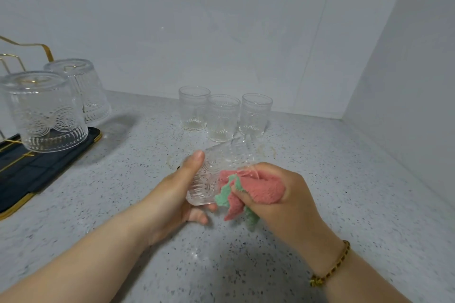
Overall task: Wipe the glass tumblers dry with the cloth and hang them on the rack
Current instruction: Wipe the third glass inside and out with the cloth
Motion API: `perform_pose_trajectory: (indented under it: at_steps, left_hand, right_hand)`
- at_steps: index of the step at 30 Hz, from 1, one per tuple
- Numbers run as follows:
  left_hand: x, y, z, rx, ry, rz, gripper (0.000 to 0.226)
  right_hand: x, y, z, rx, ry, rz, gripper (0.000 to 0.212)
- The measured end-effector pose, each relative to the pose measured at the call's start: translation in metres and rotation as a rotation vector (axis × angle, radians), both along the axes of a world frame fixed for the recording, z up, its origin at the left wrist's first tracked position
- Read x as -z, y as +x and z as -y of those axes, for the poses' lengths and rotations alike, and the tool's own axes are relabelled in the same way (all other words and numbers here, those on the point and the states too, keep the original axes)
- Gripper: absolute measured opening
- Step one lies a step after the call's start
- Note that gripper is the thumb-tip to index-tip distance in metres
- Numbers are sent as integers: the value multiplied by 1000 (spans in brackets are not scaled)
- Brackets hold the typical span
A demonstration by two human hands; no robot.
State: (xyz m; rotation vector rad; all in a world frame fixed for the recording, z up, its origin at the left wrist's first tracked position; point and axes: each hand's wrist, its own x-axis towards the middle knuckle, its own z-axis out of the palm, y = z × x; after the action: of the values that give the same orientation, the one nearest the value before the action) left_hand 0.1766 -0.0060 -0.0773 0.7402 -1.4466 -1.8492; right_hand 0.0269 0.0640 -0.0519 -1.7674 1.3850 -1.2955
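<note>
The person is wiping one tumbler (209, 174) above the middle of the bench (344, 179), toward its near edge. The left hand (177, 187) is gripping it, thumb lying along the top of the patterned wall and fingers curling beneath the thick base. The glass is lying tilted, its base toward the person and its mouth pointing away toward the far right. The right hand (278, 194) is clenching the bunched pink-and-green cloth (258, 189) and pressing it against the tumbler's right side near the mouth; whether any cloth is reaching inside is not clear. Three more tumblers (222, 118) are standing upright in a row near the far edge, waiting, and two other tumblers (46, 110) are already hanging mouth-down on the rack (37, 170) at the left edge. To do this step well, the left hand should probably be turning the glass a little at a time while the cloth is rubbing along the embossed grooves, where water is likely hiding, then pushing into the bowl and round the rim. The grip looks secure, yet wet pressed glass is likely slippery, so working low over the bench is sensible. The thumb is touching bare glass, so a last pass there would be clearing any print.
</note>
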Motion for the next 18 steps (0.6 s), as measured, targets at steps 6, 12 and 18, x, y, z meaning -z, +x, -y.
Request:
perform_pose_trajectory:
  at_steps: [6,12,18]
  left_hand:
    - [0,-1,-2,-278,-507,105,53]
    - [-2,1,5,-9,62,-31,53]
    - [-10,5,3,-354,-537,85,45]
  right_hand:
    - [-5,-6,7,81,93,231,28]
    - [0,3,0,-9,49,31,28]
    - [4,-1,10,87,101,236,14]
